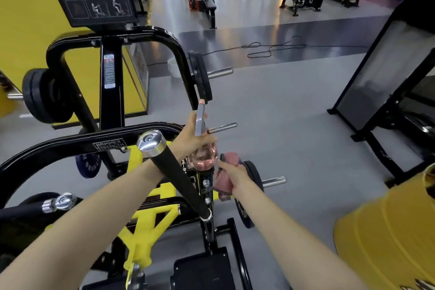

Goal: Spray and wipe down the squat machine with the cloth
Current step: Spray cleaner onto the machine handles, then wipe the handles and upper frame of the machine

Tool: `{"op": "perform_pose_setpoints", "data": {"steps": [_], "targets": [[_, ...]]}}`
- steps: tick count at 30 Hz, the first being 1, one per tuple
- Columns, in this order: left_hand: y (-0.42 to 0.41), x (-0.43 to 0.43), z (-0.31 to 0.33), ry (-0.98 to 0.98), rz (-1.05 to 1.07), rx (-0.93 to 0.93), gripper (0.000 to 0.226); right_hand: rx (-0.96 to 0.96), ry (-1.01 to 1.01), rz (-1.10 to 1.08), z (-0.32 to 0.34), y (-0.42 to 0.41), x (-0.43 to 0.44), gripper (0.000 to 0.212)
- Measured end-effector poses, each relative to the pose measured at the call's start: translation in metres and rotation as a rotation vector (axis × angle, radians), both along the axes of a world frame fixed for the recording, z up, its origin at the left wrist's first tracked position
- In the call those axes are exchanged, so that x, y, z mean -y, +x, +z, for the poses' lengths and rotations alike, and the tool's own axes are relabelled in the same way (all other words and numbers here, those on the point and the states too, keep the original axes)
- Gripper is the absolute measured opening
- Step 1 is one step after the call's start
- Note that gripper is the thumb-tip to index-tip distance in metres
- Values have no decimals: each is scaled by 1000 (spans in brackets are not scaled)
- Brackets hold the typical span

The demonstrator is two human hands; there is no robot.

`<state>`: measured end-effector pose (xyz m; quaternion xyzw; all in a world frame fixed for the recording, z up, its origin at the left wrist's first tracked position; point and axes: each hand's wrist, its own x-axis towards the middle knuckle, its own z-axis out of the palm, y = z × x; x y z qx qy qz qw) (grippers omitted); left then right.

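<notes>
**Bottle up, cloth ready at the squat machine**

Head view, looking down over my forearms. My left hand [188, 140] is curled round the neck of the clear pink spray bottle [203, 157] and holds it upright, with the grey spray head rising above my knuckles. I cannot tell whether a finger sits on the trigger, or exactly where the nozzle points.

Just beside it, my right hand [233, 175] is closed round a bunched pink cloth [230, 158] with dark patterned edging. One fold sticks up above my fist and another hangs below it. Bottle and cloth are nearly touching.

Both hands hover over the right side of the squat machine [110, 134], above its bolted black post. The black grip handle [175, 175], with its chrome end cap, slants across in front of my left wrist. A weight plate [249, 173] sits on its peg just behind my right hand.

I judge this to be the spraying step, with the wiping not yet begun on this part. To do it well:

- Turn the nozzle down toward the handle, or straight onto the cloth.
- Give a short burst, so mist does not drift onto the floor [294, 125].
- Wrap the cloth fully round the grip and draw it from the cap down to the base.
- Refold to a fresh face before moving to the post and frame.
</notes>
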<state>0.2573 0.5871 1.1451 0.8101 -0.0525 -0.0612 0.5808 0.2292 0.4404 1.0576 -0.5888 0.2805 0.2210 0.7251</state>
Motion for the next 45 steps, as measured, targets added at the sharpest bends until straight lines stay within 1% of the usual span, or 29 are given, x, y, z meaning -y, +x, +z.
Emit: {"op": "perform_pose_setpoints", "data": {"steps": [5, 9, 13, 16, 17, 19, 20, 22, 23, 24, 25, 26, 28, 29, 30, 31, 32, 33, 34, 35, 36, 38, 40, 42, 45], "targets": [[5, -4, 5, 29, -60, -69, 72, 23, 32, -12, -1, 13, -1, 59], [7, -9, 5, 78, -76, -74, 77, 24, 46, -9, -2, 14, -1, 50], [6, -11, 5, 98, -69, -40, 73, 18, 114, -5, 6, 11, -4, 34], [6, -12, 1, 118, -66, -25, 73, 12, 129, -39, 5, 10, -5, 45], [6, -14, -1, 145, -71, -32, 75, 8, 127, -48, 4, 8, -6, 51], [2, -16, 0, 137, -91, -63, 83, 3, 120, -60, 0, 6, -4, 68], [1, -19, -4, 106, -90, -78, 88, -3, 123, -71, -3, 6, -3, 71], [-5, -26, -6, 63, -45, -139, 96, -17, 97, -93, -8, 4, 3, 66], [-10, -32, -8, 65, 12, -182, 98, -24, 71, -94, -8, 2, 6, 66], [-14, -39, -11, 55, 68, -195, 96, -30, 42, -101, -9, 0, 9, 69], [-22, -44, -11, 46, 120, -222, 89, -40, 10, -116, -12, -3, 11, 74], [-29, -49, -14, 23, 132, -227, 71, -50, -1, -126, -18, -3, 14, 78], [-51, -51, -11, 18, 106, -222, 22, -66, 3, -152, -52, 2, 22, 78], [-59, -52, -13, 50, 101, -205, 18, -79, -9, -153, -62, 0, 24, 81], [-65, -56, -20, 77, 116, -197, 18, -83, -30, -147, -56, -11, 24, 82], [-68, -61, -31, 131, 126, -234, 10, -79, -19, -179, -50, -21, 24, 75], [-72, -65, -40, 199, 114, -290, 4, -78, -14, -191, -53, -30, 24, 59], [-77, -71, -52, 306, 89, -369, 15, -68, -4, -206, -51, -39, 23, 43], [-83, -74, -62, 419, 66, -472, 20, -71, -18, -194, -34, -57, 18, 37], [-91, -76, -71, 506, 31, -579, 22, -71, -32, -203, -30, -67, 15, 38], [-98, -76, -77, 573, -31, -685, 25, -63, -40, -209, -26, -75, 13, 36], [-117, -73, -84, 668, -208, -843, 27, -32, -83, -207, -27, -91, 9, 21], [-131, -68, -92, 658, -331, -913, 23, -36, -125, -186, -29, -104, 6, 15], [-144, -57, -98, 558, -401, -943, 25, -42, -148, -158, -32, -118, 4, 16], [-161, -31, -99, 377, -364, -869, 29, -61, -205, -78, -41, -136, 3, 17]]}}
